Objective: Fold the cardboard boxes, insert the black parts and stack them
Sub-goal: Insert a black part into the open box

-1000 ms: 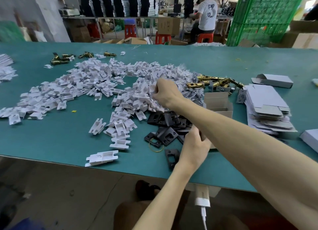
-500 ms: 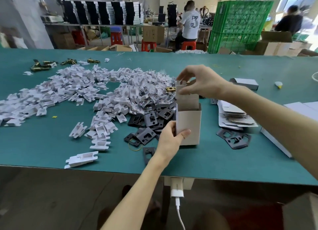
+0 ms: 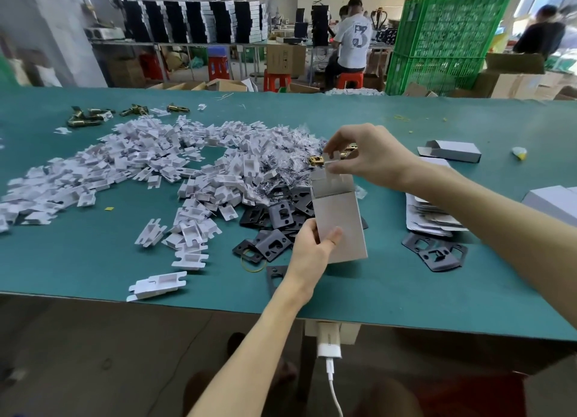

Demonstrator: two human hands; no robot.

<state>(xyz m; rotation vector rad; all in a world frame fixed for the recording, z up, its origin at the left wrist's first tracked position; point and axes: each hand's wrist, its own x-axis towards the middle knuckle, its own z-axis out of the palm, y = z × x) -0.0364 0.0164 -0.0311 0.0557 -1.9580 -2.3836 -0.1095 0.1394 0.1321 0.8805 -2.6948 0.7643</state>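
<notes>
Behind the held box (image 3: 340,226), black plates (image 3: 276,215) lie partly hidden.

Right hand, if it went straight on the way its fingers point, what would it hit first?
Probably the brass part lying just beyond the white insert that the right hand pinches, with its fingers pointing left, though depth is unclear.

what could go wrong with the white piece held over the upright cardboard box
The small white card insert pinched by the right hand may snag on the raised top flap of the upright grey cardboard box and bend. The left hand grips only its lower edge, so it could tip.
</notes>
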